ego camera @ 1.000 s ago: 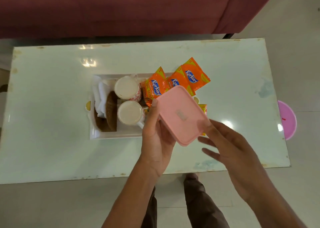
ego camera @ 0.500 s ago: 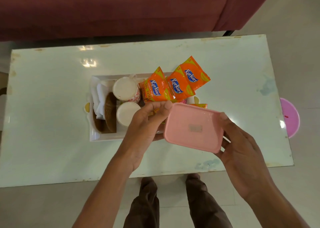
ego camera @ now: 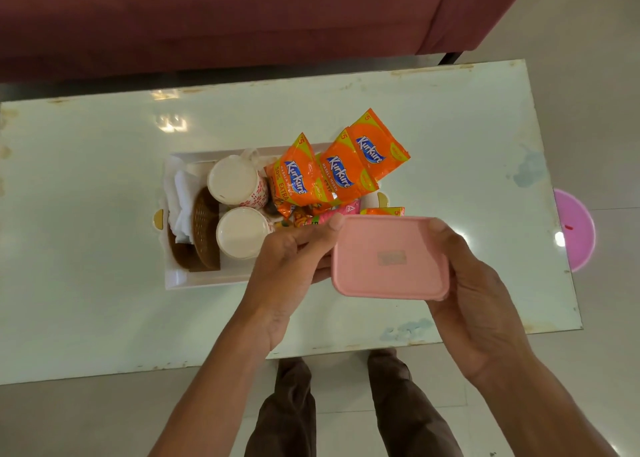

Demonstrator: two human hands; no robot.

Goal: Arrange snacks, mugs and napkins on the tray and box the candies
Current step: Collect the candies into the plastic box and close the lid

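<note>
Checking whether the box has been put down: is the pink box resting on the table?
No, the left hand and right hand hold the pink box up above the table.

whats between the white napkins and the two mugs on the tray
A brown woven piece stands on edge between the napkins and the mugs, inside the tray; the head view shows it.

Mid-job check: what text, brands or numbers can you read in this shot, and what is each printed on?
"Kurkure": left orange packet, middle orange packet, right orange packet.
"50% EXTRA": left orange packet.
"MASALA MUNCH": left and middle packets, in small print.
"5": top corner of all three.
Patch on the pink box: too blurred to read.
</note>
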